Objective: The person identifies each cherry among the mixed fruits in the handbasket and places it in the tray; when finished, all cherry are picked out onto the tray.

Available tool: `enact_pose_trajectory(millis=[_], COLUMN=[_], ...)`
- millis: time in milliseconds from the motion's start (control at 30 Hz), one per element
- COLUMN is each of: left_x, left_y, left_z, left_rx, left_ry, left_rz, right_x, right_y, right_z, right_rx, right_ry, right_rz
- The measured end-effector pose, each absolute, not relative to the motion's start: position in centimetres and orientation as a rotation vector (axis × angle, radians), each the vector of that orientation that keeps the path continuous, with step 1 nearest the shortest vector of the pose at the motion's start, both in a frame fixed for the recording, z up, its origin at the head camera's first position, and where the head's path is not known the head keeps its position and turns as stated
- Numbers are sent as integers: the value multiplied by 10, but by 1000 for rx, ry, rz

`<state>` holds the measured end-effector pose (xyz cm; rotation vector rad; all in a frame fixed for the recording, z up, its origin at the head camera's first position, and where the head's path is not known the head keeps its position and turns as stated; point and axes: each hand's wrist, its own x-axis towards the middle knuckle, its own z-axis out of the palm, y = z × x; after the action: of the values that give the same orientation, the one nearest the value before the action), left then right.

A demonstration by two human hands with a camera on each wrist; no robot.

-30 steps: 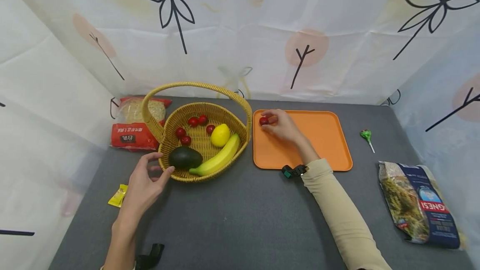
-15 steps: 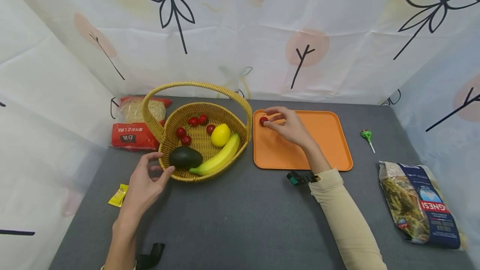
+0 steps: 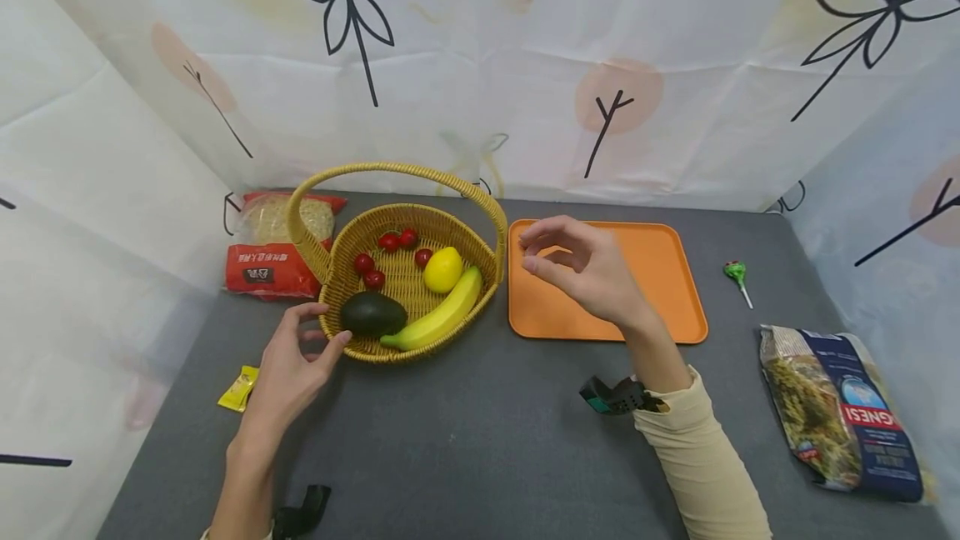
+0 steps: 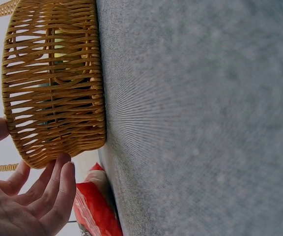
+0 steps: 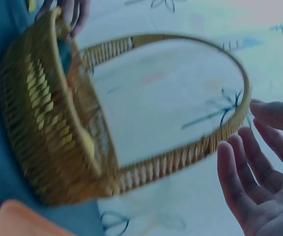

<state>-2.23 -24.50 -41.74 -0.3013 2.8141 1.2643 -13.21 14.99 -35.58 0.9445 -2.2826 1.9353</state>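
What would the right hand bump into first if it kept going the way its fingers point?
Probably the basket handle. The right hand points left toward it over the orange tray, though its height is unclear.

I note the basket (image 3: pixel 450 319) is woven wicker, honey-coloured, with a ribbed, rough weave and a slight sheen on its strands; its arched handle is wrapped in the same cane. Under it the table (image 3: pixel 465 448) is covered in grey cloth, matt, with a fine grain. Inside the basket, the avocado (image 3: pixel 372 314) looks dark and dull, the banana (image 3: pixel 435 319) and lemon (image 3: pixel 442 270) smooth with a soft shine, the cherry tomatoes (image 3: pixel 388 242) glossy. Right of the basket, the orange tray (image 3: pixel 667 273) appears to be smooth plastic, satin finish. Left of the basket, the red packet (image 3: pixel 262 265) is shiny film. Behind the basket, the backdrop (image 3: pixel 480 65) is thin creased printed fabric.
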Motion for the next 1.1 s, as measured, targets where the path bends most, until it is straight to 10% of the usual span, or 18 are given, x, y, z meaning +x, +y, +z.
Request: enact_pose_trajectory(millis=[1100], left_x=[-22], left_y=[-245], left_z=[-419], left_rx=[-300], left_ry=[2794], left_rz=[1274], right_x=[-183], right_y=[-23], right_z=[-386], right_rx=[1350], right_ry=[-2786], right_rz=[1676])
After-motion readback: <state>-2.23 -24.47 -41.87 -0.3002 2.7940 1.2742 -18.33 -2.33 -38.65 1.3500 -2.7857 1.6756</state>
